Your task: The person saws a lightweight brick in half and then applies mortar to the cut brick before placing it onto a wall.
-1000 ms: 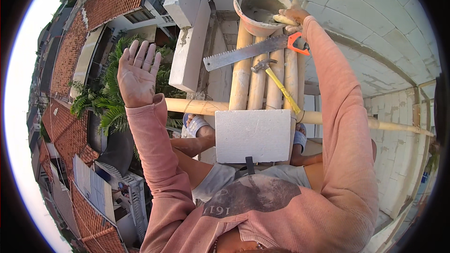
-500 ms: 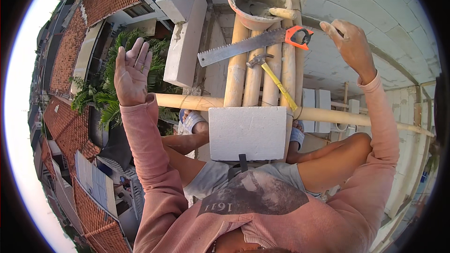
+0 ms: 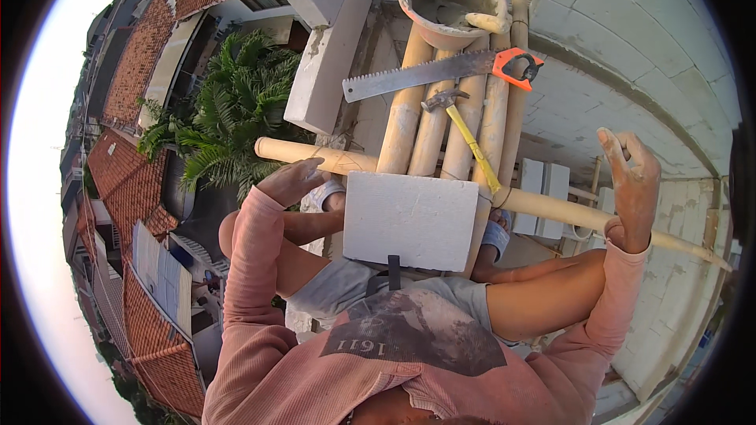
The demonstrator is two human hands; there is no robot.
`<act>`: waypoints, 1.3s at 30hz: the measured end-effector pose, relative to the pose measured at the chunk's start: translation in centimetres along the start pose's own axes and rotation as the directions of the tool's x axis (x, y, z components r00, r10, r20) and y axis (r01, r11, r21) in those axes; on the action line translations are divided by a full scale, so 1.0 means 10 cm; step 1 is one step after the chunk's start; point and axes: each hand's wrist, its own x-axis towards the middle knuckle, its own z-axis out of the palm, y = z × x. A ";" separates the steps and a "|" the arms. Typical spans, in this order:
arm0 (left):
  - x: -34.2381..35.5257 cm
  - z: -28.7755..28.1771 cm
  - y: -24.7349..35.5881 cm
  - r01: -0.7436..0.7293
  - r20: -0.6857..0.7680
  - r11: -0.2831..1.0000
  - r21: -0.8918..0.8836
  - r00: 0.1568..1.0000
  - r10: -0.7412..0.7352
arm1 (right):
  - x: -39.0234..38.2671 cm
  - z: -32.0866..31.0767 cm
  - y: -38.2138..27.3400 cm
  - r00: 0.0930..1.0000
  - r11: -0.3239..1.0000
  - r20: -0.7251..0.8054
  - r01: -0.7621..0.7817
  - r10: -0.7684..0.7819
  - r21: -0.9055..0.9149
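Note:
My left hand [image 3: 291, 181] hangs over the horizontal bamboo pole [image 3: 268, 148], left of a white lightweight block [image 3: 409, 220], fingers loosely bent and nothing visible in them. My right hand [image 3: 630, 173] is raised at the right, empty, its fingers curled but apart. The block lies before me on bundled bamboo poles [image 3: 405, 134]. Beyond it rest a yellow-handled claw hammer [image 3: 471, 138] and a handsaw [image 3: 417, 75] with an orange handle. At the far end stands a bucket [image 3: 433, 27] of grey mortar, a handle [image 3: 488, 22] sticking out over its rim.
Stacked blocks [image 3: 323, 71] form an edge at the left; beyond lie tiled roofs [image 3: 118, 173] and palm fronds [image 3: 228, 110] lower down. A block wall [image 3: 614, 8] curves along the right, with more white blocks [image 3: 543, 197] lower beside it.
My right hand has left the bucket's handle and swung down and right. My left hand, earlier raised palm up, has dropped and turned inward toward the block.

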 end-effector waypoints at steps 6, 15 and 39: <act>0.30 0.60 -0.19 0.172 -0.041 0.982 -0.075 0.984 -0.175 | -0.11 0.34 -0.22 0.946 0.932 -0.064 0.324 -0.318 0.164; 0.75 0.89 -0.16 0.027 0.066 0.996 -0.088 0.998 -0.021 | -0.19 0.55 -0.36 0.908 0.914 0.112 0.397 -0.405 0.083; 0.97 1.67 -0.45 -0.090 0.065 0.880 -0.467 0.989 0.135 | -0.27 1.09 -0.01 0.707 0.863 0.598 0.503 -0.378 -0.049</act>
